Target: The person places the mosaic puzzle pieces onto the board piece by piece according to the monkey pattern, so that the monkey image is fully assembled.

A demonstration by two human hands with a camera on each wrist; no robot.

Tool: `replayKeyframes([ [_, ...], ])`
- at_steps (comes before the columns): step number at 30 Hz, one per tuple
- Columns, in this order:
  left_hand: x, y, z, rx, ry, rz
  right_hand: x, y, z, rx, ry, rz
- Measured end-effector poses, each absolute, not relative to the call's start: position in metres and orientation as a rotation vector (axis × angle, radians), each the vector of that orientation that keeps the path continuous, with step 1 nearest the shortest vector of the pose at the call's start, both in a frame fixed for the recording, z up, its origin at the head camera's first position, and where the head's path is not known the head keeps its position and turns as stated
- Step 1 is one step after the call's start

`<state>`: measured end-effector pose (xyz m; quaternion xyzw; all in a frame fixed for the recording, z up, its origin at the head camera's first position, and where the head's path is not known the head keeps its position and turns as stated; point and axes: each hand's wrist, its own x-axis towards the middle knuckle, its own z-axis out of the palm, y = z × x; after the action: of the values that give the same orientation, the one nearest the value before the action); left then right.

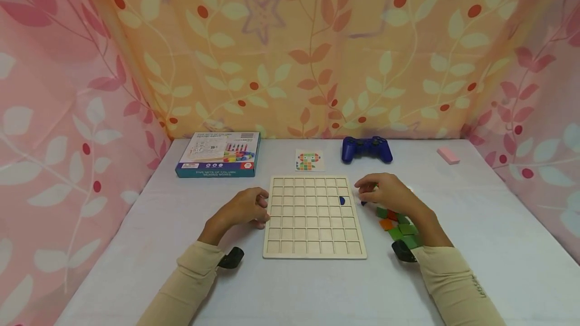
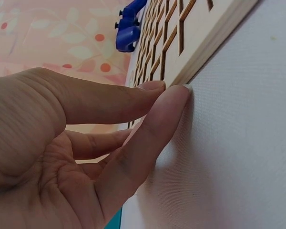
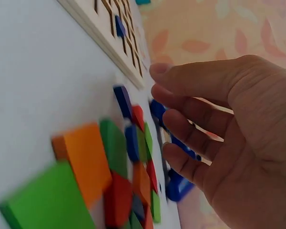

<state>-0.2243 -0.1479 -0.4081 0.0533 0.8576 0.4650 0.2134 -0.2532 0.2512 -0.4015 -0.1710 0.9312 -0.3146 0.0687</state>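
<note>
A pale wooden grid board (image 1: 312, 218) lies flat on the table. One dark blue rounded piece (image 1: 342, 200) sits in a cell near its right side. At the board's left edge, my left hand (image 1: 248, 209) pinches the rim between thumb and a fingertip, as the left wrist view shows. My right hand (image 1: 385, 192) hovers just right of the board, loosely curved, with nothing between the fingers. Below it lie a blue piece (image 3: 123, 101) close to the board and a spread of coloured tiles: orange (image 3: 88, 162), light green (image 3: 50, 200), dark green and red ones, partly hidden by the wrist.
Behind the board lies a picture card (image 1: 310, 160) with a mosaic figure. A boxed set (image 1: 218, 155) is at the back left. A blue game controller (image 1: 367, 150) and a pink block (image 1: 448, 155) lie at the back right. Patterned curtains surround the table.
</note>
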Motion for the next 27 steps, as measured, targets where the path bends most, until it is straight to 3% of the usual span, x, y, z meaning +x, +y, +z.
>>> replayKeyframes([
  [16, -0.225, -0.150, -0.411, 0.149, 2.366, 1.313, -0.251, 0.339, -0.398, -0.171, 2.760, -0.853],
  [27, -0.222, -0.149, -0.408, 0.145, 2.374, 1.302, -0.249, 0.367, -0.406, -0.067, 2.738, -0.858],
])
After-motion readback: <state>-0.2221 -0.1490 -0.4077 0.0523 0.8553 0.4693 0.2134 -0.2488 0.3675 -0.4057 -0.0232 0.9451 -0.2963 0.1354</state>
